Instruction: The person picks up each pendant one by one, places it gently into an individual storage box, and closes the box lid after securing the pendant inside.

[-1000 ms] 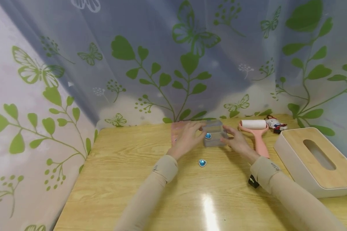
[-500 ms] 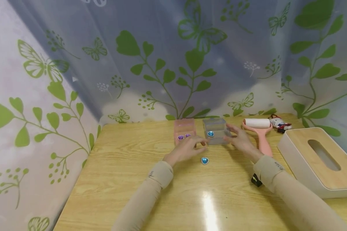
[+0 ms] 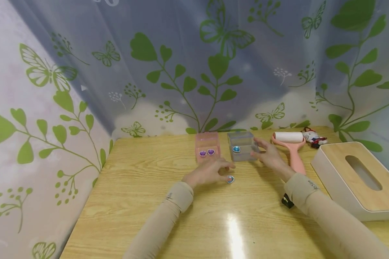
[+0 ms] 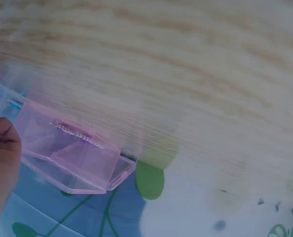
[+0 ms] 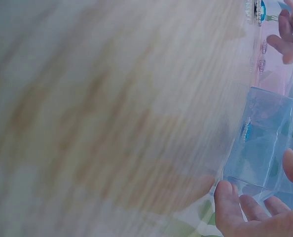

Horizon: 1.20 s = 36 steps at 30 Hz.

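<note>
A blue gem [image 3: 231,178] with a beaded silver rim lies on the wooden table, partly covered by the thumb of my left hand [image 3: 209,171]. That hand's other fingers stay apart from the thumb, bent loosely above the table. Behind it sits a clear pink box [image 3: 207,139] with two purple gems [image 3: 211,152] in its front part. To the right is a clear greyish box [image 3: 246,157] holding another blue gem [image 3: 236,149]. Beside this box's right end is my right hand [image 3: 271,159], thumb and fingers spread around the corner; firm contact is unclear.
Right of the boxes lies a pink-handled lint roller [image 3: 288,137], with a small white doll [image 3: 313,138] behind it. A tissue box [image 3: 360,172] with a wooden lid stands at the right. A black object [image 3: 287,201] lies near my right sleeve. Patterned curtain [image 3: 181,90] backs the table.
My left hand has left the greyish box and come down toward the loose blue gem, uncovering the pink box and its purple gems. My right hand remains at the greyish box.
</note>
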Each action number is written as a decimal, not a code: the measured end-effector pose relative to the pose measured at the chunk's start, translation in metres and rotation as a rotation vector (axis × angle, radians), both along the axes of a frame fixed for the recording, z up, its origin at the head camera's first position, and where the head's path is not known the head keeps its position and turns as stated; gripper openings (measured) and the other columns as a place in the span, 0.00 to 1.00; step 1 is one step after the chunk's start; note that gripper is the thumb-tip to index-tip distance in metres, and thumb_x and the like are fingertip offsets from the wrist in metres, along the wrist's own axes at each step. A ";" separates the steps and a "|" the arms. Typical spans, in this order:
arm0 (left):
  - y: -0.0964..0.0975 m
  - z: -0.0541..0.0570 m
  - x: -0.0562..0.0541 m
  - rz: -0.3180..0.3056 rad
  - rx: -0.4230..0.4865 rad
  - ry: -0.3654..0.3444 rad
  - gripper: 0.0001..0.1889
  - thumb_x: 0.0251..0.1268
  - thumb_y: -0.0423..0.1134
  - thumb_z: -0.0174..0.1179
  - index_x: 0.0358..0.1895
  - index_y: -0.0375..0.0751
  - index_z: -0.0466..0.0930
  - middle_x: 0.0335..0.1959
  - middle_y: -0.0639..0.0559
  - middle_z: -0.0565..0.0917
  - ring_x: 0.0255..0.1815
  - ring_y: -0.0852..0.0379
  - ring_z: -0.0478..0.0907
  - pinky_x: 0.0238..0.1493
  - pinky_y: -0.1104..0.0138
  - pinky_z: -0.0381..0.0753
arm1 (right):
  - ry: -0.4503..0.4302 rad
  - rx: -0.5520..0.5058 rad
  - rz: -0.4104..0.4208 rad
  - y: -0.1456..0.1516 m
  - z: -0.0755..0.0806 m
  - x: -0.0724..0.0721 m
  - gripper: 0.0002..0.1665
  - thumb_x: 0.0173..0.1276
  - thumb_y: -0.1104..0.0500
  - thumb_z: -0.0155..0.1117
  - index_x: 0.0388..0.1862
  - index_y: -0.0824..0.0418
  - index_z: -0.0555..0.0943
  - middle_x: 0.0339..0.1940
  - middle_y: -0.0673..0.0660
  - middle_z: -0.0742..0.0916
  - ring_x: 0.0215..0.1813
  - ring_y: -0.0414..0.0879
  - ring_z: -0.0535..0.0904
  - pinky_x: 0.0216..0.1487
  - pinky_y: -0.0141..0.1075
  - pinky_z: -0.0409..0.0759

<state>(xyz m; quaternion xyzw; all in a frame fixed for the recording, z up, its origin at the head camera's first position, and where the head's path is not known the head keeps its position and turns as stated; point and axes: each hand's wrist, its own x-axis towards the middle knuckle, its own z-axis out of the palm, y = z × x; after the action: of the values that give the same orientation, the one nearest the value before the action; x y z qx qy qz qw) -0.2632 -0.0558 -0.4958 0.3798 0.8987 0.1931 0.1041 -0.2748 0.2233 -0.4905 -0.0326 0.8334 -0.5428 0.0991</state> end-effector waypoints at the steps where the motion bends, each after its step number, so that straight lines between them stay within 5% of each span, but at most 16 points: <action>1: 0.000 -0.001 0.000 -0.005 -0.012 -0.003 0.30 0.70 0.58 0.68 0.72 0.56 0.78 0.62 0.60 0.85 0.64 0.58 0.80 0.71 0.60 0.78 | 0.000 -0.002 0.001 0.000 0.000 0.000 0.44 0.81 0.61 0.60 0.87 0.62 0.51 0.86 0.72 0.59 0.77 0.74 0.68 0.56 0.46 0.82; 10: 0.002 -0.004 0.001 -0.060 -0.129 0.067 0.32 0.65 0.59 0.71 0.71 0.55 0.79 0.66 0.59 0.83 0.70 0.57 0.77 0.78 0.60 0.73 | 0.009 0.004 0.012 0.001 0.000 0.000 0.44 0.81 0.61 0.60 0.88 0.62 0.51 0.87 0.72 0.58 0.78 0.75 0.67 0.50 0.42 0.82; 18: 0.007 -0.002 0.005 -0.094 -0.239 0.168 0.29 0.67 0.61 0.68 0.68 0.56 0.82 0.60 0.59 0.82 0.58 0.62 0.79 0.62 0.69 0.80 | 0.016 0.012 0.011 0.001 -0.002 0.000 0.44 0.81 0.60 0.60 0.88 0.62 0.51 0.86 0.73 0.59 0.78 0.75 0.67 0.59 0.47 0.81; 23: 0.009 -0.003 0.006 -0.093 -0.264 0.201 0.26 0.67 0.62 0.68 0.63 0.55 0.86 0.56 0.61 0.82 0.52 0.64 0.78 0.55 0.73 0.80 | 0.010 0.008 0.010 0.001 -0.003 -0.001 0.44 0.81 0.61 0.61 0.88 0.61 0.51 0.86 0.73 0.59 0.77 0.74 0.68 0.56 0.44 0.81; 29: 0.010 -0.002 0.007 -0.108 -0.279 0.232 0.22 0.66 0.62 0.68 0.57 0.56 0.88 0.53 0.62 0.84 0.54 0.62 0.79 0.57 0.71 0.81 | 0.006 0.009 0.010 0.001 0.000 0.000 0.44 0.81 0.60 0.61 0.88 0.61 0.51 0.86 0.73 0.58 0.78 0.75 0.67 0.55 0.44 0.82; 36: 0.013 0.000 0.008 -0.130 -0.279 0.270 0.15 0.68 0.58 0.70 0.50 0.57 0.90 0.46 0.62 0.84 0.44 0.66 0.77 0.40 0.78 0.76 | -0.003 0.003 0.007 0.000 0.000 0.001 0.44 0.81 0.60 0.60 0.88 0.61 0.51 0.87 0.72 0.58 0.78 0.74 0.67 0.54 0.44 0.82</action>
<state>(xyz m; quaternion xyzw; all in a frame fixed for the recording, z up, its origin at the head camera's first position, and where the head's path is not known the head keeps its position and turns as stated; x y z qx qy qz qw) -0.2554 -0.0430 -0.4959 0.4414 0.8961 0.0071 0.0465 -0.2742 0.2235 -0.4901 -0.0345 0.8338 -0.5414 0.1026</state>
